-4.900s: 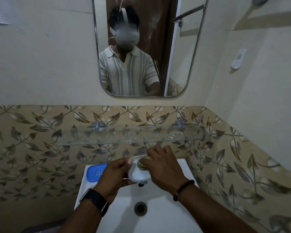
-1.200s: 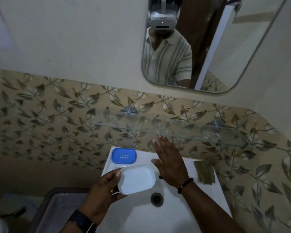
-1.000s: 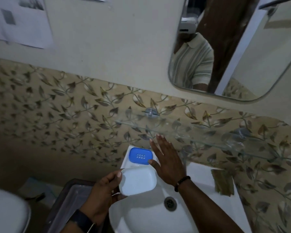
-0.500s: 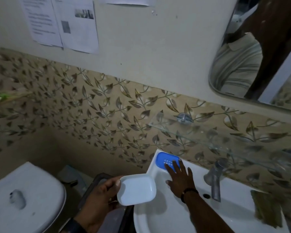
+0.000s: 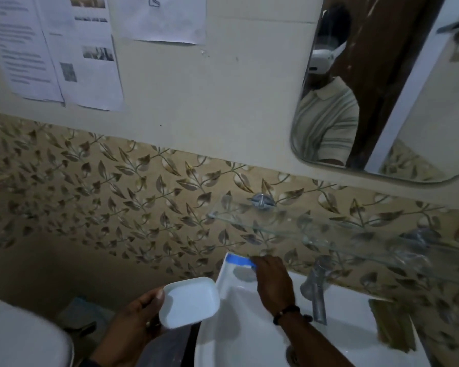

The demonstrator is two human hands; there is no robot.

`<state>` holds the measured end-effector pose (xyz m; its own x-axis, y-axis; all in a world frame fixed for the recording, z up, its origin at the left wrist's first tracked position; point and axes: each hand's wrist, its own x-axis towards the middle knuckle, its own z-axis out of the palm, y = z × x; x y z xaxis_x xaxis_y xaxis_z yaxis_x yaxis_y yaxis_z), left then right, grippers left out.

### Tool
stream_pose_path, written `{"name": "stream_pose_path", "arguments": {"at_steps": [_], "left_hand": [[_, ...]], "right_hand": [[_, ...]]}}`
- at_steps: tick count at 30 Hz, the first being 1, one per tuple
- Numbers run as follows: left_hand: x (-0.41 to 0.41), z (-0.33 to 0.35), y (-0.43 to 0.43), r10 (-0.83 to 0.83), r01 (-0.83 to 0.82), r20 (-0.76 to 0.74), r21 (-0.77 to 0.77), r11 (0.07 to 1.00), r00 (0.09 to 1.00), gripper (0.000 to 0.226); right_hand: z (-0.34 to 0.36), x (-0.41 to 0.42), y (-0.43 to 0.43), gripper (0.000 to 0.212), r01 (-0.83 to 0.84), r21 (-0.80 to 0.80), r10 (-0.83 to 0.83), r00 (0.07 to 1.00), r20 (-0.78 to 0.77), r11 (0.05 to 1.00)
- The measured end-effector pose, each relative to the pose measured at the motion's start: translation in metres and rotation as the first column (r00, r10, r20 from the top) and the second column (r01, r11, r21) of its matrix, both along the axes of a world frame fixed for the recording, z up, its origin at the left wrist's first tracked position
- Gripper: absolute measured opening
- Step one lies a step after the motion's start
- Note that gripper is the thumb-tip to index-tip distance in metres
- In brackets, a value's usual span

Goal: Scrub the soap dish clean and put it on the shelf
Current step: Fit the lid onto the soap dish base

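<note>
My left hand (image 5: 133, 321) holds the white soap dish base (image 5: 190, 301) by its left edge, hollow side up, to the left of the basin (image 5: 239, 327). My right hand (image 5: 272, 280) is at the basin's back left corner, fingers closed on the blue soap dish insert (image 5: 240, 260), which is tilted up off the basin ledge. The glass shelf (image 5: 316, 231) runs along the wall just above my right hand.
A chrome tap (image 5: 316, 290) stands right of my right hand. A brown scrub pad (image 5: 392, 324) lies on the basin's right ledge. A white toilet lid (image 5: 24, 337) is at lower left, a dark bin (image 5: 170, 348) beside the basin, and a mirror (image 5: 382, 88) at upper right.
The view swung left. My right hand moved from the basin's middle to the blue insert and lifted its edge. My left hand keeps hold of the white base.
</note>
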<state>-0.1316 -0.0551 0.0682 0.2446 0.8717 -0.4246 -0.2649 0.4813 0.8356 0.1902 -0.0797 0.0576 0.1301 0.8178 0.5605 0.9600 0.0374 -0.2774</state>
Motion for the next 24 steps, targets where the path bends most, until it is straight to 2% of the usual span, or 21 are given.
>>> {"name": "stream_pose_path", "arguments": {"at_steps": [3,6,8,12,18,21,24], "left_hand": [[0.018,0.013,-0.003,-0.090,0.089,0.030,0.034,0.995,0.995,0.026],[0.037,0.021,-0.006,-0.135,0.133,0.009,0.089,0.987,0.991,0.026],[0.048,0.026,-0.009,-0.169,0.167,0.004,0.119,0.979,0.986,0.025],[0.069,0.029,-0.011,-0.269,0.265,0.004,0.163,0.950,0.963,0.027],[0.099,0.045,-0.018,-0.412,0.407,-0.027,0.225,0.885,0.911,0.029],[0.114,0.051,-0.025,-0.469,0.452,0.011,0.248,0.857,0.883,0.039],[0.128,0.053,-0.032,-0.511,0.481,0.082,0.239,0.844,0.856,0.035]], "right_hand": [[0.031,-0.002,-0.007,0.029,-0.060,0.128,0.074,0.991,-0.110,0.990],[0.059,-0.008,-0.025,0.029,-0.111,0.167,0.164,0.921,-0.354,0.980],[0.074,-0.011,-0.039,0.029,-0.147,0.163,0.205,0.878,-0.432,0.976],[0.097,-0.015,-0.064,0.025,-0.213,0.073,0.222,0.864,-0.452,0.974],[0.108,-0.019,-0.088,0.022,-0.175,-0.184,0.074,0.887,-0.455,0.967],[0.110,-0.020,-0.101,0.020,-0.080,-0.172,0.001,0.909,-0.418,0.982],[0.112,-0.019,-0.113,0.017,0.057,-0.080,-0.083,0.922,-0.378,0.995]]}}
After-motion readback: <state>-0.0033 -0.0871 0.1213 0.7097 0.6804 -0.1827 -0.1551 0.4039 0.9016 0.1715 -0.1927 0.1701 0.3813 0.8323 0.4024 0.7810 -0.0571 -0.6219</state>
